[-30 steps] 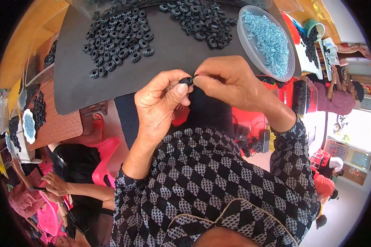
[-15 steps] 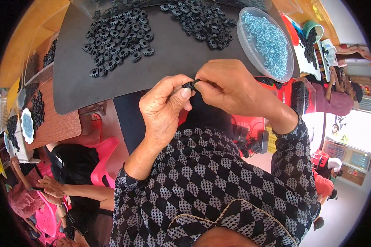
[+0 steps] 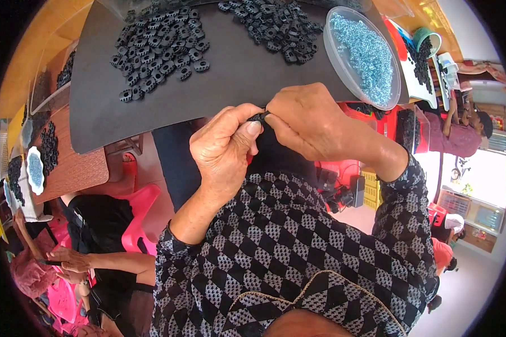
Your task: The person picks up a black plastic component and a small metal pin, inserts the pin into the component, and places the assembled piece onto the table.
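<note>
Just off the near edge of a dark table [image 3: 230, 78], my two hands meet around a small black hair claw clip piece [image 3: 257, 117]. My left hand [image 3: 219, 149] is closed, pinching it between thumb and fingers. From the other side the closed fingertips of my right hand [image 3: 317, 123] grip its right end; they hide much of it. Beyond my hands lie two heaps of toothed black clip pieces, a left heap [image 3: 160, 50] and a right heap [image 3: 281, 33]. At the far right, a round clear plastic tub [image 3: 330, 53] holds many tiny bluish metallic springs [image 3: 365, 59].
On the left, a brown table [image 3: 81, 171] bears more black pieces and a white scalloped dish [image 3: 36, 188]. A co-worker's hand [image 3: 70, 259] is near a pink chair [image 3: 138, 216]. To the right are a green bowl [image 3: 437, 38] and another person in a maroon top [image 3: 452, 137].
My right hand has turned slightly, its fingers now closer over the clip piece. My left hand has barely shifted. The view has moved a little.
</note>
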The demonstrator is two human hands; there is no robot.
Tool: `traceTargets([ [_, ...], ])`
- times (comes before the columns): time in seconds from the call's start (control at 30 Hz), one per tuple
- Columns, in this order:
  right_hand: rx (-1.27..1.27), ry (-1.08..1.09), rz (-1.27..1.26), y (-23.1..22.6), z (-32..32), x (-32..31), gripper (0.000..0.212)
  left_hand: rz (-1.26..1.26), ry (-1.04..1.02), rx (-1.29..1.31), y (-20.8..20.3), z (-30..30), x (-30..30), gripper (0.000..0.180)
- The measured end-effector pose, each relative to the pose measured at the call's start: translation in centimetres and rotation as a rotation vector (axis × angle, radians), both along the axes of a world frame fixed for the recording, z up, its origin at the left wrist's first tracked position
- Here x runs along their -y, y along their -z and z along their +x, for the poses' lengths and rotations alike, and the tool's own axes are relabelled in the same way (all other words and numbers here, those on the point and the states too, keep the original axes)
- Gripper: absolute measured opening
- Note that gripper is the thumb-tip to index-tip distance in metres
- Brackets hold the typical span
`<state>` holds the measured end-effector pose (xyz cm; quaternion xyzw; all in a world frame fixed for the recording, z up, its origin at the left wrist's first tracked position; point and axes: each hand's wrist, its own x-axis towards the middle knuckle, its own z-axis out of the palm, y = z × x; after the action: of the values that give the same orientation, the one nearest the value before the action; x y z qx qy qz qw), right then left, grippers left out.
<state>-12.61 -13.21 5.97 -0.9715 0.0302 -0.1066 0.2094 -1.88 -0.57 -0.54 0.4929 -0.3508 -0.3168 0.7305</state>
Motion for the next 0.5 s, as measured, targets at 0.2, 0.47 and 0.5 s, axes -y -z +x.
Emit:
traceTargets([
  [0.2, -0.004, -0.002, -0.083, 0.7, -0.3, -0.5, 0.018, 0.029, -0.073, 0.206, 0.0, -0.2, 0.0, 0.011],
  [0.47, -0.199, 0.005, 0.024, -0.3, -0.1, 0.1, 0.016, 0.074, -0.026, -0.004, 0.6, -0.3, 0.1, 0.011],
  [0.5, -0.217, 0.011, 0.037, -0.4, 0.0, 0.1, 0.017, 0.076, -0.031, -0.001, 0.6, -0.3, 0.1, 0.011],
])
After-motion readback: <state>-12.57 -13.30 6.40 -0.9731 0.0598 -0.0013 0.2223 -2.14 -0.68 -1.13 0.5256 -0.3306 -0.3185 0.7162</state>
